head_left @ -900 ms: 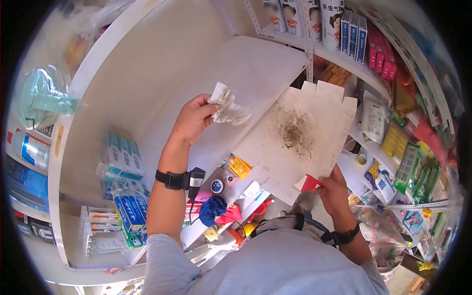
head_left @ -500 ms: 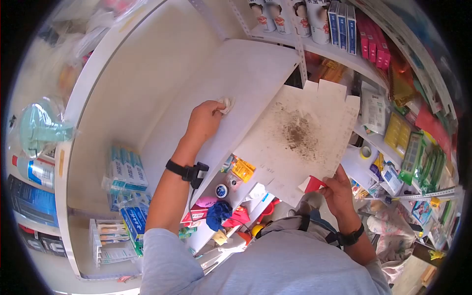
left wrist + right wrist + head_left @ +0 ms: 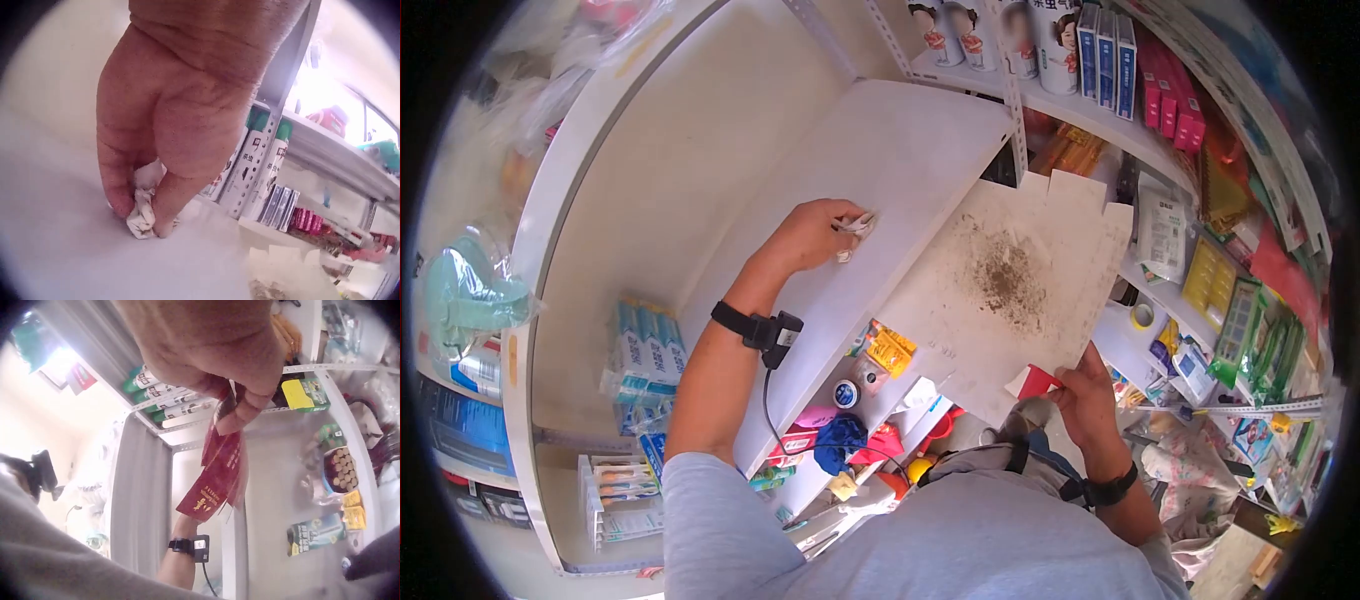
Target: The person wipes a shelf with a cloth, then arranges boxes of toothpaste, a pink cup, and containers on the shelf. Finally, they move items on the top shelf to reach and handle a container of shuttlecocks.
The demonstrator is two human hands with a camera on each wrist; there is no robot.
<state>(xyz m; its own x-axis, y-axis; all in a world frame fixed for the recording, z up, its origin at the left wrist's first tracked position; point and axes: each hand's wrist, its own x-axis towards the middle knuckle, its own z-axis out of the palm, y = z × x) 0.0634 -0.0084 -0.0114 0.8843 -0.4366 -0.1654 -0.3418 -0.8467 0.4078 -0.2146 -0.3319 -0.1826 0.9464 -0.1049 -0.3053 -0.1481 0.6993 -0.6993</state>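
My left hand (image 3: pixel 808 235) pinches a crumpled white tissue (image 3: pixel 855 226) against the white shelf board (image 3: pixel 920 130). In the left wrist view the wad of tissue (image 3: pixel 144 215) sticks out between thumb and fingers, right at the shelf surface. Lower right, my right hand (image 3: pixel 1088 400) grips the near corner of a flattened cardboard sheet (image 3: pixel 930 320), beside a red flap (image 3: pixel 1034 382). Brown dirt (image 3: pixel 1005 275) lies scattered over the middle of the sheet, which sits along the shelf's front edge. The right wrist view shows the red printed card (image 3: pixel 209 481) hanging under the fingers.
Toothpaste boxes (image 3: pixel 645 345) stand at the shelf's left end. White spray cans (image 3: pixel 1055 45) and blue boxes (image 3: pixel 1106 60) line the shelf at the back right. Below the board lie small packets (image 3: pixel 890 350) and a blue cloth (image 3: pixel 838 440). Packed goods (image 3: pixel 1235 320) fill the right side.
My left hand has come down from above the shelf, bringing the loosely hanging tissue onto the board, then shifted slightly left. My right hand and the cardboard sheet stay nearly in place.
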